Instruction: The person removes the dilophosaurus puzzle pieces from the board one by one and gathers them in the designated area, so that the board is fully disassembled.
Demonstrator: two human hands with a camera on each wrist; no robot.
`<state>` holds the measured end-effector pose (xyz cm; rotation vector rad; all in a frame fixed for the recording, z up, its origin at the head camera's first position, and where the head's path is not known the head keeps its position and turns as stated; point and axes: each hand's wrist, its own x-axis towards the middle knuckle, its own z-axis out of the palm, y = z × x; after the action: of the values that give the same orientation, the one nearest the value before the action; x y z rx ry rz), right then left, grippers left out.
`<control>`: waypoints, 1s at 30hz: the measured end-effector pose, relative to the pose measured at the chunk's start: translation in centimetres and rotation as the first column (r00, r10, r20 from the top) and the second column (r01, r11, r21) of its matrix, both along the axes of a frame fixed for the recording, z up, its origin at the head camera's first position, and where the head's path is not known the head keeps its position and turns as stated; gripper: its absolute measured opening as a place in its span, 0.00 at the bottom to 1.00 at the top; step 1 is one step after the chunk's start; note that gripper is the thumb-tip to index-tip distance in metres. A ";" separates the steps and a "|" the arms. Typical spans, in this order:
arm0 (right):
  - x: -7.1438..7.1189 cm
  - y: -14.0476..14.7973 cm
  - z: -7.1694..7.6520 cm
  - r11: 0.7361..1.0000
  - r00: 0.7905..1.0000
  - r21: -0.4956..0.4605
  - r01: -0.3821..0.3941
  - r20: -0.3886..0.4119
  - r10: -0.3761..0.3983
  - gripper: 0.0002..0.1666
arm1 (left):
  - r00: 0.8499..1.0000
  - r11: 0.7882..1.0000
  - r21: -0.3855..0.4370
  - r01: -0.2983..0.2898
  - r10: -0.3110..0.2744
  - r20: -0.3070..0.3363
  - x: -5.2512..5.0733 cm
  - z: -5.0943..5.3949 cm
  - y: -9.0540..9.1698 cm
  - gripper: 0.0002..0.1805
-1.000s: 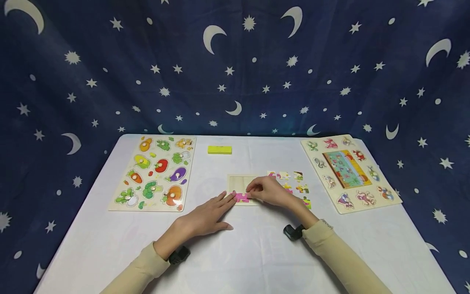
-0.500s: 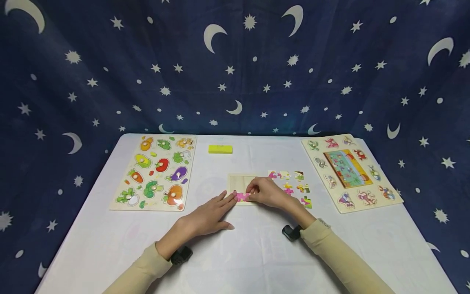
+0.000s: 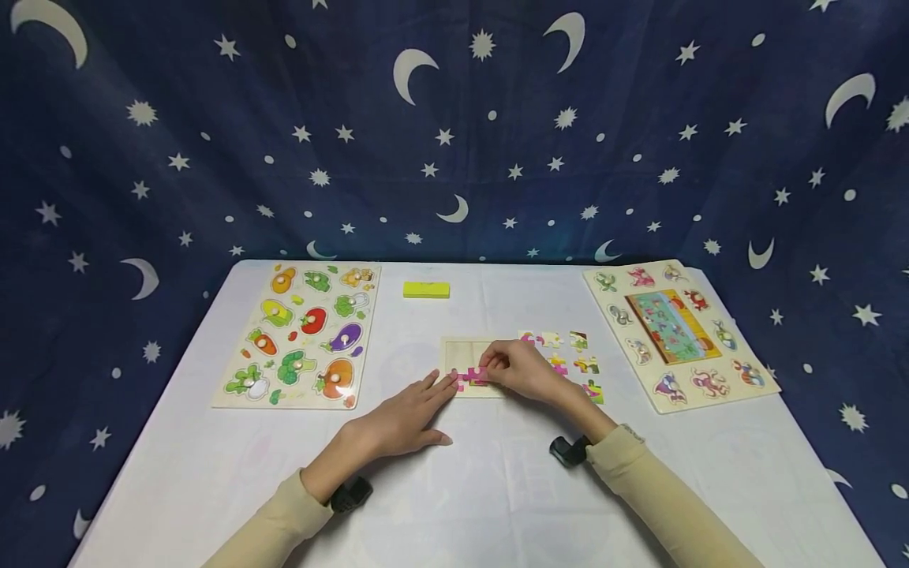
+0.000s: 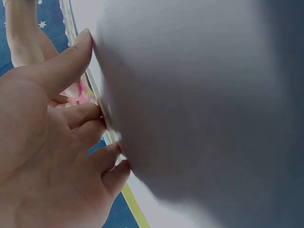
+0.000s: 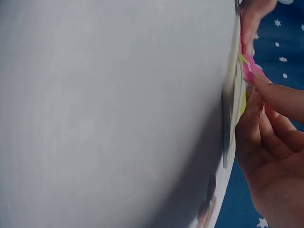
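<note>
A small wooden puzzle tray (image 3: 461, 352) lies mid-table. My left hand (image 3: 401, 418) reaches to its left side with fingers fairly straight, the fingertips resting on a pink jigsaw piece (image 3: 460, 386) at the tray's near left corner. Thumb and fingers of my right hand (image 3: 524, 369) pinch another pink jigsaw piece (image 5: 252, 69), tilted up over the tray's near part beside the first one. The right hand covers the tray's right side. In the left wrist view, the fingertips of the left hand (image 4: 61, 133) touch the tray's edge.
Several loose jigsaw pieces (image 3: 586, 364) lie in rows right of the tray, partly behind the right hand. A vegetable peg board (image 3: 301, 335) is at left, a sea-animal board (image 3: 682, 335) at right. A yellow block (image 3: 426, 290) sits further back.
The pink piece in my right hand lay flat against the left piece earlier and is now lifted and tilted up. The left hand stays in place.
</note>
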<state>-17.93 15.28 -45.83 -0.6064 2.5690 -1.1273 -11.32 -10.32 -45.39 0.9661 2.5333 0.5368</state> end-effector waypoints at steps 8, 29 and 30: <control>0.5 3.5 0.9 0.996 0.996 -0.024 0.086 0.007 -0.086 0.03 | 1.000 1.000 0.010 0.005 -0.006 0.025 0.0 -0.2 -0.1 0.44; 3.0 11.8 0.1 0.968 0.965 0.070 0.240 0.092 -0.246 0.06 | 1.000 0.999 0.031 0.008 -0.008 0.004 0.0 -0.1 -0.3 0.45; 3.1 11.9 0.0 0.968 0.966 0.074 0.238 0.091 -0.244 0.06 | 1.000 0.999 0.032 0.008 -0.009 0.004 0.0 -0.2 -0.2 0.45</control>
<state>-14.85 27.20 -45.81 -0.2202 2.6321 -1.1128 -11.29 -10.56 -45.54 0.9856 2.5228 0.5785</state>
